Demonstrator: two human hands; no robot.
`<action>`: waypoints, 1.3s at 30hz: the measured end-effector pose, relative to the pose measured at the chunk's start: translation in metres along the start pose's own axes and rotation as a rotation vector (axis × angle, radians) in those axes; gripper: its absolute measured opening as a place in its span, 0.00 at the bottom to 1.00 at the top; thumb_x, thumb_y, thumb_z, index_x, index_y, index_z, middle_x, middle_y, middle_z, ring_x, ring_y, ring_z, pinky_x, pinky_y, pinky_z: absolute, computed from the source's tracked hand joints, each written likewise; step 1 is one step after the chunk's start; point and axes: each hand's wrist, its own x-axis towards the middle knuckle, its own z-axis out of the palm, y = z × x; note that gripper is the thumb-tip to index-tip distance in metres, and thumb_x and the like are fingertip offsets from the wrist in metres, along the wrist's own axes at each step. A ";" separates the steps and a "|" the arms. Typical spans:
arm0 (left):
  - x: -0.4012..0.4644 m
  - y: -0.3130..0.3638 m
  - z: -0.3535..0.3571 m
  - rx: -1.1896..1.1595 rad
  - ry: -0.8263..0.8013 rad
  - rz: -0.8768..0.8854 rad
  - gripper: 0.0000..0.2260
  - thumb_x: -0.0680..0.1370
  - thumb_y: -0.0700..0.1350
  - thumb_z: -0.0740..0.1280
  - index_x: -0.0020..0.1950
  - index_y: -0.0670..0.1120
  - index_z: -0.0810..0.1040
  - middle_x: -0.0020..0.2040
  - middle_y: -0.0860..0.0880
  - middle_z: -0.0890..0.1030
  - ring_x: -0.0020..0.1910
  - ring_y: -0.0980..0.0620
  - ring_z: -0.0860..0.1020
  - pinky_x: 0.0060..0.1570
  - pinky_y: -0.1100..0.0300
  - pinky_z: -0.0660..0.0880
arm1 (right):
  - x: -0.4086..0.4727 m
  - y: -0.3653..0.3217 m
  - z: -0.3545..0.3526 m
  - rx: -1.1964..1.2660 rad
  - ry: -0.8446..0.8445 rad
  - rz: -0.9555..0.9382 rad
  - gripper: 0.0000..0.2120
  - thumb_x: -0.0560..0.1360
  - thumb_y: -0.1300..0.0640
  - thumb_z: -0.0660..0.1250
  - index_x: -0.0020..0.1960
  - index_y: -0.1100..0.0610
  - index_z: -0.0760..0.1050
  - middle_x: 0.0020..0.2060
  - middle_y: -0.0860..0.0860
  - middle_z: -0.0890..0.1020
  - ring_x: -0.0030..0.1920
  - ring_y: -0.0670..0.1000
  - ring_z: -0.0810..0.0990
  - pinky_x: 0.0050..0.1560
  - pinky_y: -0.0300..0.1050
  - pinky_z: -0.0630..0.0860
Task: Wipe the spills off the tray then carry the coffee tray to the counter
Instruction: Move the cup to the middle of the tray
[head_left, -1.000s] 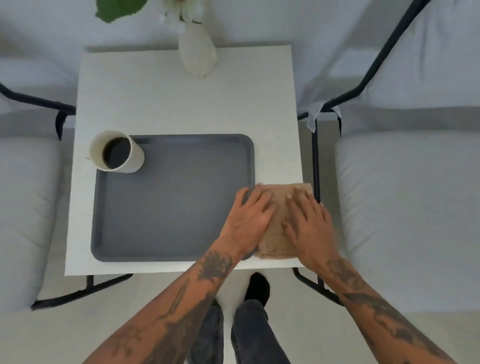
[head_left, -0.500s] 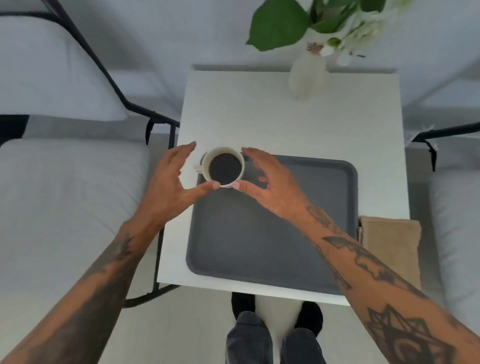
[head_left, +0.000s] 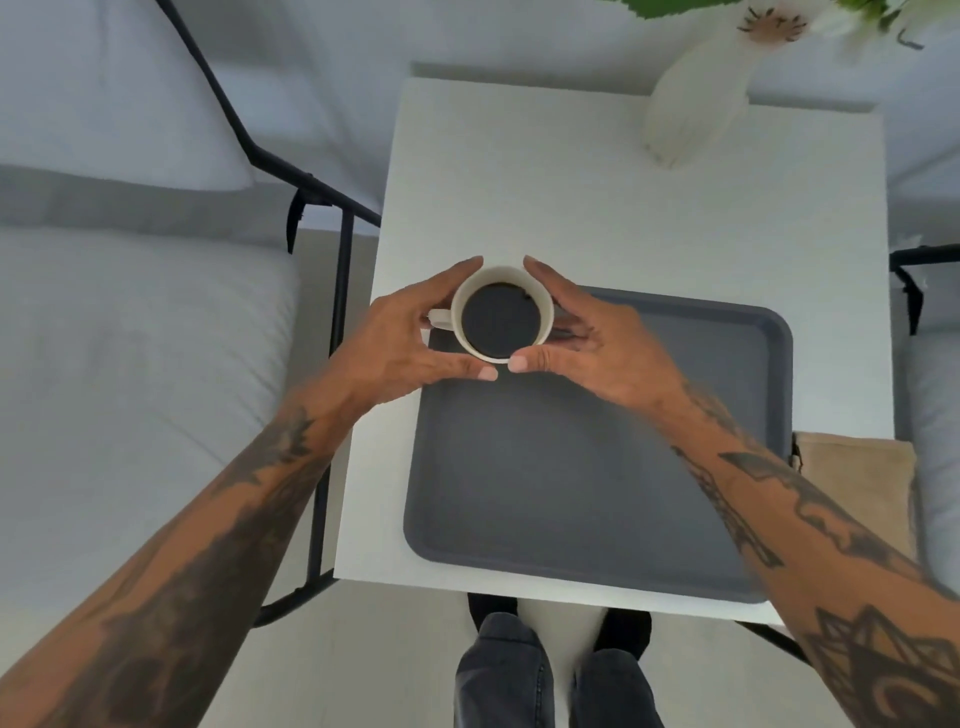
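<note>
— What could go wrong here?

— Coffee could be slopped onto the tray if the cup, filled near its rim, is tilted or jolted; fresh spills would be made.

— How are the hands placed?

— The cup is cupped at the tray's far left corner: the left hand is curved half-open against its left side, the right hand likewise against its right, thumbs nearly touching. The cloth is left on the worktop, just beside the tray's right edge.

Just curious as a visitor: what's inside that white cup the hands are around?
The cup holds a dark liquid, likely black coffee, filling it near the rim. The left hand and right hand cup its sides, hiding the outer wall; its bottom cannot be seen.
</note>
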 end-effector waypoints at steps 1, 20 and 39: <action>0.000 0.001 0.001 -0.016 -0.004 0.000 0.45 0.63 0.54 0.81 0.76 0.57 0.65 0.73 0.60 0.72 0.67 0.59 0.73 0.61 0.65 0.73 | -0.001 0.000 0.000 -0.004 0.001 0.004 0.43 0.64 0.58 0.80 0.74 0.42 0.64 0.62 0.40 0.79 0.60 0.37 0.79 0.63 0.34 0.73; -0.060 0.075 0.098 -0.025 -0.162 0.134 0.43 0.62 0.58 0.81 0.75 0.60 0.67 0.72 0.64 0.72 0.70 0.63 0.70 0.70 0.56 0.69 | -0.152 0.033 -0.052 -0.048 0.081 0.075 0.42 0.65 0.58 0.79 0.74 0.43 0.64 0.65 0.41 0.78 0.64 0.43 0.77 0.65 0.46 0.75; -0.077 0.050 0.122 0.133 -0.158 0.032 0.45 0.65 0.63 0.77 0.77 0.64 0.59 0.74 0.59 0.67 0.71 0.60 0.66 0.68 0.56 0.68 | -0.177 0.066 -0.054 -0.008 0.130 0.158 0.43 0.68 0.47 0.77 0.75 0.34 0.56 0.73 0.41 0.67 0.67 0.41 0.73 0.66 0.44 0.71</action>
